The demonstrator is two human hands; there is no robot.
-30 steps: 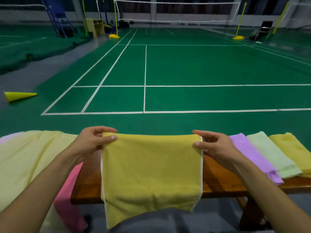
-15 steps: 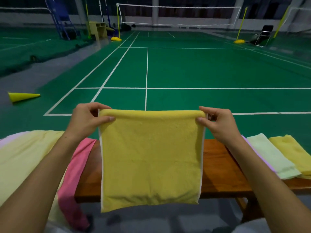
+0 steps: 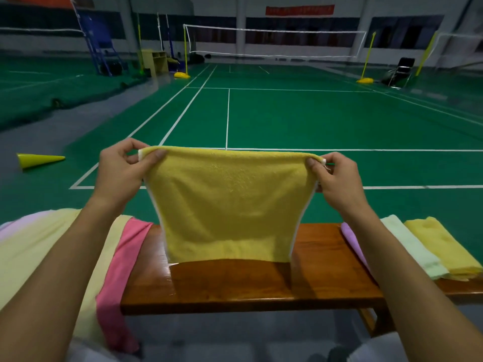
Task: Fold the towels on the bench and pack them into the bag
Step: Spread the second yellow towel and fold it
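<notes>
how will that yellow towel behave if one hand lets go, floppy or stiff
Likely floppy: the yellow towel sags between the left hand and right hand. Probably light, since fingertip pinches hold it up. Its released corner would likely drop toward the bench.

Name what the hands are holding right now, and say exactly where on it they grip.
The yellow towel: the left hand pinches its top left corner, the right hand its top right corner, so it hangs down to the bench.

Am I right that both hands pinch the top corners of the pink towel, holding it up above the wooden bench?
Not quite: the head view shows the left hand and right hand pinching the yellow towel above the wooden bench. The pink towel lies draped over the bench's left end.
</notes>
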